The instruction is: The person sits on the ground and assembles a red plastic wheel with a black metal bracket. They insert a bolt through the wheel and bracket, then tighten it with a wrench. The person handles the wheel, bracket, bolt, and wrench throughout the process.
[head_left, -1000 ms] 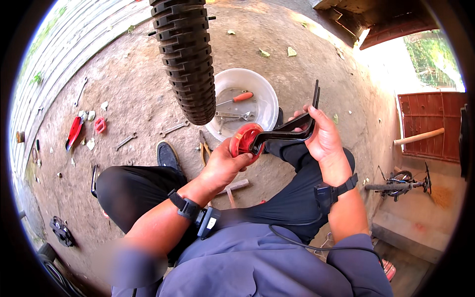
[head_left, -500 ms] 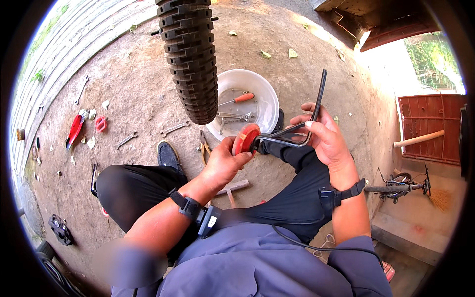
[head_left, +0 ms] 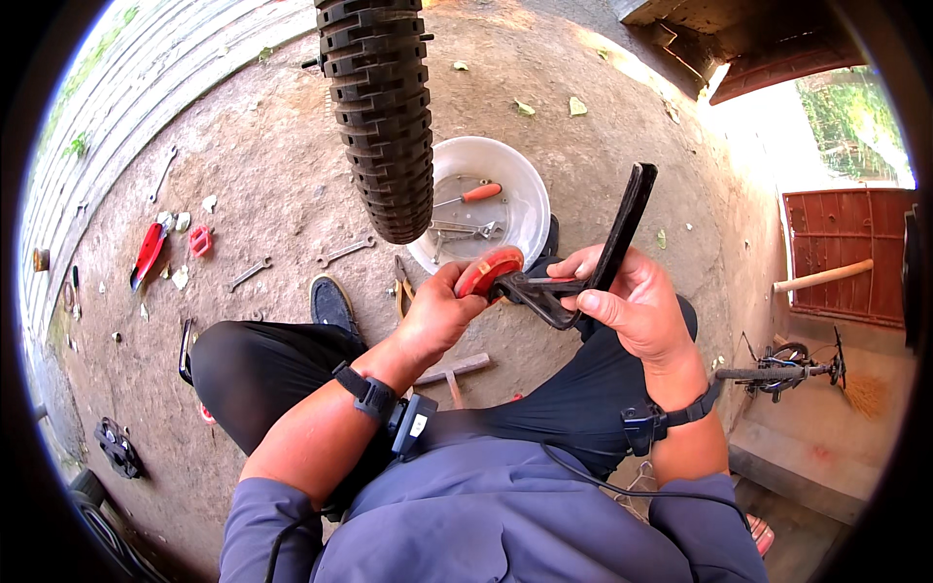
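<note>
Since half a second ago, the black bent bracket (head_left: 624, 233) has been turning in the person's grip: its long bar, thin and edge-on then, is now showing a broader face and leaning up to the right. The red round piece (head_left: 491, 272) at its other end has been tipping flatter, and the right hand (head_left: 646, 311) has been shifting lower.

The left hand (head_left: 435, 316) is grasping the red piece by its near left edge, thumb and fingers pinching it. The right hand's fingers are closing around the bracket near its bend. Both parts are hovering over the person's lap, just in front of a round whitish tub (head_left: 537, 194).

The tub is sitting on bare ground (head_left: 262, 185), holding an orange-handled screwdriver (head_left: 481, 192) and an adjustable wrench (head_left: 476, 229). A knobbly black tire (head_left: 384, 126) is hanging down from the top edge, partly covering the tub's left side. Pliers (head_left: 404, 290) are lying near the left hand, partly hidden by it. A T-shaped hammer (head_left: 462, 368) is resting between the legs. Farther left, two wrenches are lying near the shoe (head_left: 332, 303), with a red ring-like piece (head_left: 200, 241) beyond them. At far right, a bicycle (head_left: 782, 369) is standing near the wall.
</note>
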`<control>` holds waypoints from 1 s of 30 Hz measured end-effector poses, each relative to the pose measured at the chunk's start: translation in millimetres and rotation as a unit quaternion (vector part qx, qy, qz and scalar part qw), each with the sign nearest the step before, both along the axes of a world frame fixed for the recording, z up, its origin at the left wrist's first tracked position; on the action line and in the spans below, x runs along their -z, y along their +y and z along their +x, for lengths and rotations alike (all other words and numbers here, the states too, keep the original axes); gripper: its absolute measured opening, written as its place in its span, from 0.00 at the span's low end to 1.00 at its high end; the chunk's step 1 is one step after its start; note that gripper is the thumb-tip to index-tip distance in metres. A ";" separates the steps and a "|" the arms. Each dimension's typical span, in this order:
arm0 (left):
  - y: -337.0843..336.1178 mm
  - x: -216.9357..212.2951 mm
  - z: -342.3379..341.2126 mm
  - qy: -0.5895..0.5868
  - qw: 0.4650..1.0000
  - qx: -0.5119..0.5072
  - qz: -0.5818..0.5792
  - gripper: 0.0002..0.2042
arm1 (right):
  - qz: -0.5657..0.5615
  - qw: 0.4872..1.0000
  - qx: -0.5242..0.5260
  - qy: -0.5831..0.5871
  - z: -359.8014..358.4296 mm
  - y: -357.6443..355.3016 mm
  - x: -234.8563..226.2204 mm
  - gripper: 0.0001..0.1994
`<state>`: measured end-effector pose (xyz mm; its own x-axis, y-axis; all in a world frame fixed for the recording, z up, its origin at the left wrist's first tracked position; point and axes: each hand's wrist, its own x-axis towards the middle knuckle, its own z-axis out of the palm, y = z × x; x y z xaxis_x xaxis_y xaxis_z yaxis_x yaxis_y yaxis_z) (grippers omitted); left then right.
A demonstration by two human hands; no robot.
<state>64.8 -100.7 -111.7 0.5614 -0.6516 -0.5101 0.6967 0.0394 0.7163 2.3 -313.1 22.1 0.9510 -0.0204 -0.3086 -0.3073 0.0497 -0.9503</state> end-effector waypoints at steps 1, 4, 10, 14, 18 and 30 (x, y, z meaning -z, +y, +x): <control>-0.2 0.2 0.3 0.000 1.000 0.008 -0.003 0.25 | 0.003 1.000 0.006 -0.003 -1.0 1.9 -0.8 0.16; -1.1 -0.1 0.1 0.008 0.998 0.008 -0.057 0.26 | 0.005 1.000 0.021 -0.009 -2.1 5.6 -2.6 0.15; -4.2 7.2 -0.2 0.002 0.991 0.039 -0.127 0.28 | -0.016 0.999 0.031 -0.016 0.3 4.7 -8.5 0.14; -4.8 6.3 -1.1 0.013 0.991 0.066 -0.119 0.26 | -0.032 0.997 0.022 -0.069 3.7 1.9 -6.7 0.12; -2.2 8.3 -1.4 -0.002 0.996 0.081 -0.048 0.24 | 0.047 0.987 0.089 -0.123 12.0 2.2 -14.4 0.10; 0.6 -19.0 -4.2 -0.487 0.867 -0.046 0.094 0.18 | -0.040 0.945 0.323 -0.030 37.6 -11.4 4.6 0.09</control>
<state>60.6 -100.0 -92.7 0.8314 -0.5371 0.1421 -0.2413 -0.1187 0.9632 39.8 -324.5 17.6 0.7475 -0.6242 -0.2270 -0.1830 0.1350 -0.9738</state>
